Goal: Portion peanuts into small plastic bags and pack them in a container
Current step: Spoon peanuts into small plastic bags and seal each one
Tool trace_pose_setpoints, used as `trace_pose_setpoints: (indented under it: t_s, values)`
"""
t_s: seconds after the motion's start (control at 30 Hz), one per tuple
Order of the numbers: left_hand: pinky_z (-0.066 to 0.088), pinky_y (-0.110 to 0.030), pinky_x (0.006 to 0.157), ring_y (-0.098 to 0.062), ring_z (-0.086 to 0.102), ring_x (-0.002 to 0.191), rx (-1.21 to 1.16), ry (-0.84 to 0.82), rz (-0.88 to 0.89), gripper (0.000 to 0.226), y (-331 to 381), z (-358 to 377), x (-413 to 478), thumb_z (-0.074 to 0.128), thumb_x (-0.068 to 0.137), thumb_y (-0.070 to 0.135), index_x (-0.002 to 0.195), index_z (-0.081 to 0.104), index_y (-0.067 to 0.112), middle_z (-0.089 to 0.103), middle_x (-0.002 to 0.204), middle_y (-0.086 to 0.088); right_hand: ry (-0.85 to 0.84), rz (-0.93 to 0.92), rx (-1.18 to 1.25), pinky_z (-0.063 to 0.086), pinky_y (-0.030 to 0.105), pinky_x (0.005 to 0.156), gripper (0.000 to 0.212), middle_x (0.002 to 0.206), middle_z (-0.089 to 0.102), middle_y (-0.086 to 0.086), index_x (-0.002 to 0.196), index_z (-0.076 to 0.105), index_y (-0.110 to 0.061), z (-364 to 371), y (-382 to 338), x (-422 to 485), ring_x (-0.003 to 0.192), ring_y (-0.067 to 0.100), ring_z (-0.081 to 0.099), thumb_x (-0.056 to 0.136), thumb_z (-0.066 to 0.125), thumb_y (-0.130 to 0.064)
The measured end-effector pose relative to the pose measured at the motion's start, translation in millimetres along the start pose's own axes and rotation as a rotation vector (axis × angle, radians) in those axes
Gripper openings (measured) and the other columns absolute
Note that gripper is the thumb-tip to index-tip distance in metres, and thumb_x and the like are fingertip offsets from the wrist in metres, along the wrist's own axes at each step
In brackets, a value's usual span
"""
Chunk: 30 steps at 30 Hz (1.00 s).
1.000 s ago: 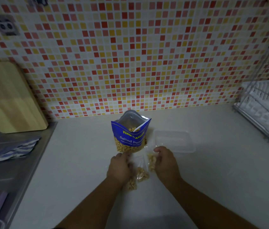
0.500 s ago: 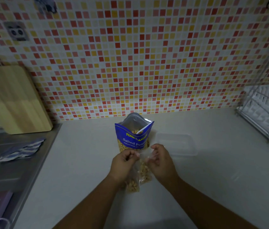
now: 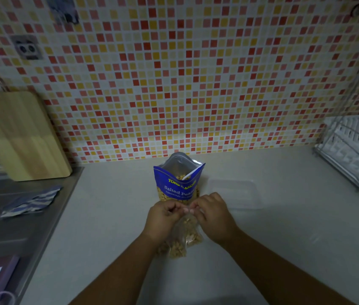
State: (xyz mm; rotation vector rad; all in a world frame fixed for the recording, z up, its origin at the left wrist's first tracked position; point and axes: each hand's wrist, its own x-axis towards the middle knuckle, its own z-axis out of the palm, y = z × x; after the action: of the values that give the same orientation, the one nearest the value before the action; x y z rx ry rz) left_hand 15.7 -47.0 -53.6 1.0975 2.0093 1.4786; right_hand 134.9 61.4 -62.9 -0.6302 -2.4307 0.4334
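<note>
Dim, even light is falling; the tiled wall [image 3: 174,73] is bowing and blurring well beyond the hands [image 3: 163,216].

Dim light; mosaic-tiled wall [image 3: 174,84] behind pale countertop [image 3: 108,216].

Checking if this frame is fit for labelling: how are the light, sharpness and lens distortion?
Head view: dim overall, forearms dark. Head view: the clear container barely stands out from the pale counter. Head view: tile rows bow and the dish rack leans, wide-angle distortion. Head view: the socket at upper left is smeared, while the peanut pouch lettering is partly readable.
</note>
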Motion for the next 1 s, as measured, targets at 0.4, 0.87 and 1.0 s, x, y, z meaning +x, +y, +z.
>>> trace_pose_setpoints:
  t_s: [0.4, 0.87, 1.0]
  values:
    - [0.038, -0.001, 0.063, 0.016, 0.057, 0.071, 0.144, 0.057, 0.121, 0.006, 13, -3, -4, 0.072, 0.076, 0.003, 0.078, 0.077, 0.007, 0.06, 0.061, 0.038, -0.004, -0.021, -0.02, 0.044, 0.03, 0.063, 0.016, 0.066, 0.066, -0.005, 0.071, 0.064, -0.022, -2, 1, -1, 0.066, 0.022, 0.055, 0.073, 0.051, -0.031]
    - [0.048, -0.018, 0.071, -0.005, 0.06, 0.071, -0.224, 0.058, -0.18, 0.023, -5, -4, -3, 0.068, 0.081, 0.004, 0.067, 0.069, 0.023, 0.068, 0.065, 0.009, -0.184, 0.395, 0.596, 0.042, 0.03, 0.068, 0.022, 0.069, 0.057, -0.004, 0.073, 0.053, -0.026, -3, -1, 0, 0.069, 0.014, 0.052, 0.086, 0.061, -0.011]
    - [0.049, -0.02, 0.069, -0.011, 0.061, 0.076, -0.258, -0.021, -0.254, 0.01, -7, -3, -7, 0.065, 0.085, 0.01, 0.078, 0.07, 0.014, 0.069, 0.078, -0.001, -0.224, 0.564, 0.658, 0.047, 0.035, 0.069, 0.026, 0.066, 0.06, -0.002, 0.072, 0.052, -0.023, 3, -4, -2, 0.063, 0.015, 0.053, 0.087, 0.054, -0.003]
